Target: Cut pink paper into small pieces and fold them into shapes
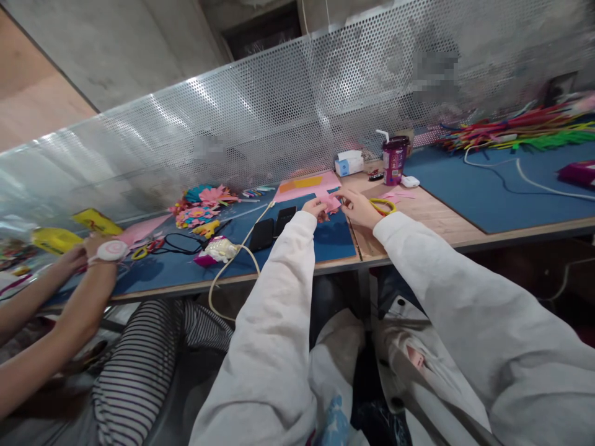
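Both my arms in pale grey sleeves reach out over the blue mat (334,241). My left hand (317,208) and my right hand (357,206) pinch a small piece of pink paper (331,201) between them, one at each side. Yellow-handled scissors (383,206) lie on the wooden table just right of my right hand. Larger pink and orange sheets (304,184) lie just beyond my hands. Two black phones (272,227) rest on the mat left of my left hand.
A purple cup with a straw (394,161), a tissue box (349,163) and a perforated metal screen (260,118) stand behind. Paper flowers (199,207) lie at left. Another person's forearms (60,279) work at far left. Coloured pipe cleaners (515,131) are piled at right.
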Demonstrator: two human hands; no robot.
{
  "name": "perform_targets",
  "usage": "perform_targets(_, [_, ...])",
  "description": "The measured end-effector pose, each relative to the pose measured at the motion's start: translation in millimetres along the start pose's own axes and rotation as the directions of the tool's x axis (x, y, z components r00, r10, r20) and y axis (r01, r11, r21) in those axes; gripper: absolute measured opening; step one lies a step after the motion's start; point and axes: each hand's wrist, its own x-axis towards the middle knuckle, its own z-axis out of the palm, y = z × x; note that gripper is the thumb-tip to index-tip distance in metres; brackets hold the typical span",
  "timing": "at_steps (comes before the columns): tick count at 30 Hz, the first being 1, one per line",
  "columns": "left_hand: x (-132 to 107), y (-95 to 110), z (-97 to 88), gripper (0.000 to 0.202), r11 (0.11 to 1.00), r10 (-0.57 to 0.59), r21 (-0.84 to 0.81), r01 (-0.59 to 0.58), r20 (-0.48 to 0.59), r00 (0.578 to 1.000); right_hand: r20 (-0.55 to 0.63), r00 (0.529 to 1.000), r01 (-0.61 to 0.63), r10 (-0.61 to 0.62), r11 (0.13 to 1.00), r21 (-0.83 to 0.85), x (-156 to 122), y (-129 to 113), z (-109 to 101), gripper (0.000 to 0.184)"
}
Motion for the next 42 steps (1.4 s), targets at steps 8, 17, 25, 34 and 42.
perform_targets(8, [-2.3,2.0,-0.5,0.008,0.996,0.027,-0.086,-0.023,0.052,0.998,0.007,1.0,0.013,-0.013,1.0,-0.004,2.7,2.0,-0.2,0.025])
perform_targets(17, [-1.9,3.9,8.4,0.011,0.981,-0.057,-0.186,0.061,0.026,0.998,-0.063,0.995,-0.06,0.074,0.978,0.198,4.9,4.2,1.6,0.029])
perform_targets(25, [-6.5,-4.5,2.8,0.041,0.967,0.213,-0.153,-0.204,0.049,0.976,-0.069,0.966,-0.226,0.247,0.947,0.228,2.6,6.2,3.5,0.032])
perform_targets(34, [-0.1,-11.6,-0.2,0.039,0.951,0.289,-0.122,-0.284,0.024,0.957,-0.091,0.952,-0.249,0.292,0.913,0.323,3.6,7.4,5.4,0.033])
perform_targets(42, [2.1,-13.3,-0.4,0.043,0.955,0.288,-0.083,-0.286,0.021,0.957,0.02,0.919,-0.347,0.395,0.782,0.517,6.9,13.7,9.8,0.031])
